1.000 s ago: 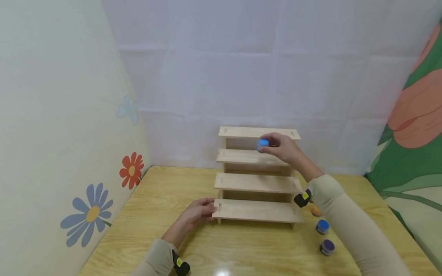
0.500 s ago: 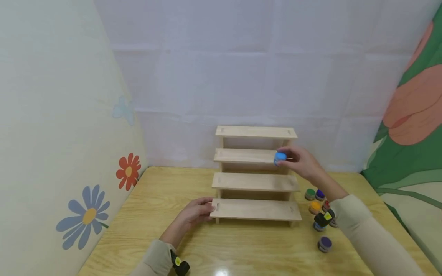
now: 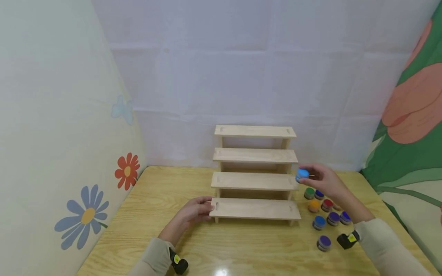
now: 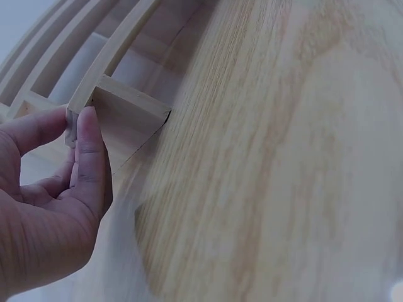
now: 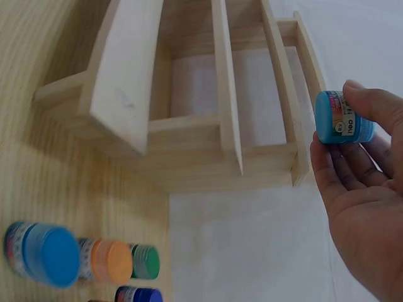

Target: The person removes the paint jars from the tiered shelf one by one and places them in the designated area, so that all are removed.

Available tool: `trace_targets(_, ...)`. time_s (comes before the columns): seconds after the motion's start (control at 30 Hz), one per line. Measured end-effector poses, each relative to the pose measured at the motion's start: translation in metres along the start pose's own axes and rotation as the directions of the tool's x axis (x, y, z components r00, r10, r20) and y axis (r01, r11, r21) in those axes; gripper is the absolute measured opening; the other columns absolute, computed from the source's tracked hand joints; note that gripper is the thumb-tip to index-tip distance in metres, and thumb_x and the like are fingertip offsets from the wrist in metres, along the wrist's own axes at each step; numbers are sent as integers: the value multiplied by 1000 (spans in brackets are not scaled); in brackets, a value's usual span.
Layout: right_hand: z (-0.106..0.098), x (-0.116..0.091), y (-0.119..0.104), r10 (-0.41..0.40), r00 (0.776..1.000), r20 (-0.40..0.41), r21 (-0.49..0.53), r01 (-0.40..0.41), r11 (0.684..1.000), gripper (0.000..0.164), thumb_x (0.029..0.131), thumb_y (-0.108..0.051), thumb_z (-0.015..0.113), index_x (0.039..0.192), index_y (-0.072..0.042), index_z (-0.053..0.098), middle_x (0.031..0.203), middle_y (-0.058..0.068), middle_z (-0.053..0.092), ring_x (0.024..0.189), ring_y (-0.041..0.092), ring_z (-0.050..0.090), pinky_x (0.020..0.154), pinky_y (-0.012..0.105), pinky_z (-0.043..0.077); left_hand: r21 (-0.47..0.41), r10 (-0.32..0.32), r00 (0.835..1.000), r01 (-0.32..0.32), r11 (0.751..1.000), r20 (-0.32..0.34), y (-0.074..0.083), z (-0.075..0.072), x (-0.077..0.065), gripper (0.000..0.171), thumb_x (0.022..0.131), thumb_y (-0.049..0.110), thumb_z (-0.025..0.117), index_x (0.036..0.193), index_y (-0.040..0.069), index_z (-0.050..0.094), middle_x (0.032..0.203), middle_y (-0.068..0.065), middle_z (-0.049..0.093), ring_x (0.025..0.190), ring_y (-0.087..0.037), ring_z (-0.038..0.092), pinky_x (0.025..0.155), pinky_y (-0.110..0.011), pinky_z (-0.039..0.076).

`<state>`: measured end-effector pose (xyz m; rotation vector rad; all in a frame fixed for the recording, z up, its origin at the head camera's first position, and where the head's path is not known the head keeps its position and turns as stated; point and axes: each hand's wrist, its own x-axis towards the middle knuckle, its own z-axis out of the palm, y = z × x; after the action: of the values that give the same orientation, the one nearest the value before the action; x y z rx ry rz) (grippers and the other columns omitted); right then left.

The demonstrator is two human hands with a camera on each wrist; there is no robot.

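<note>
A light wooden rack with stepped shelves stands on the table. At its lowest shelf's left end, my left hand pinches the board between thumb and fingers, as the left wrist view confirms. My right hand holds a light blue paint jar in the air, just right of the rack. In the right wrist view the jar sits between thumb and fingertips, its label showing. No jar stands on the shelves.
Several paint jars stand on the table right of the rack, among them a green jar, an orange jar, a red jar, a blue jar and a purple jar. A white cloth hangs behind.
My right hand has carried the light blue jar from in front of the upper shelves down and right, past the rack's side. More table jars show now. My left hand keeps its hold.
</note>
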<state>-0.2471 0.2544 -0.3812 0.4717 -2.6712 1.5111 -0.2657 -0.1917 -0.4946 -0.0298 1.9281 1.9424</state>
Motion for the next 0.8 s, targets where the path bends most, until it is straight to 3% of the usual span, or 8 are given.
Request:
trace_targets(0.2,-10,-23,12,22,999,-28,-58,-24,998,53,99,-28,68,143,-3,52,132,21,58,121,40,59,87,27,56,7,-4,1000,4,1000,16,1,0,-2,63,95,7,66,149,-10,37,119,-15,64,92,-17,67,73,-28,57)
trace_targets(0.33,-18,-39,20,28,999,-34,-53,-30,998,52,99,-26,68,143,-2,52,128,18,60,111,14,64,83,27,57,10,-4,1000,3,1000,29,2,1,-2,63,96,7,65,150,-10,36,123,-16,62,93,-17,66,73,-28,57)
trace_targets(0.43,-23,-51,28,38,999,-17,-8,-38,999,53,100,-24,66,143,1,50,125,6,62,103,-3,63,81,26,57,9,-5,1000,5,1000,30,1,2,-1,62,96,6,65,149,-10,36,122,-16,62,93,-17,66,73,-28,57)
trace_targets(0.57,-26,-62,40,49,999,7,73,-50,996,52,101,-18,65,143,6,48,119,-12,63,102,-2,64,81,27,57,3,-5,1000,5,1000,20,1,1,-1,61,96,5,64,149,-10,37,119,-15,62,90,-17,66,71,-27,57)
trace_targets(0.8,-27,-82,59,51,999,-3,84,-51,995,46,101,-15,64,140,5,51,120,-24,61,104,-4,63,83,22,55,-10,1,999,-1,1000,35,1,0,-2,61,96,4,63,149,-11,36,116,-13,62,88,-15,66,69,-26,57)
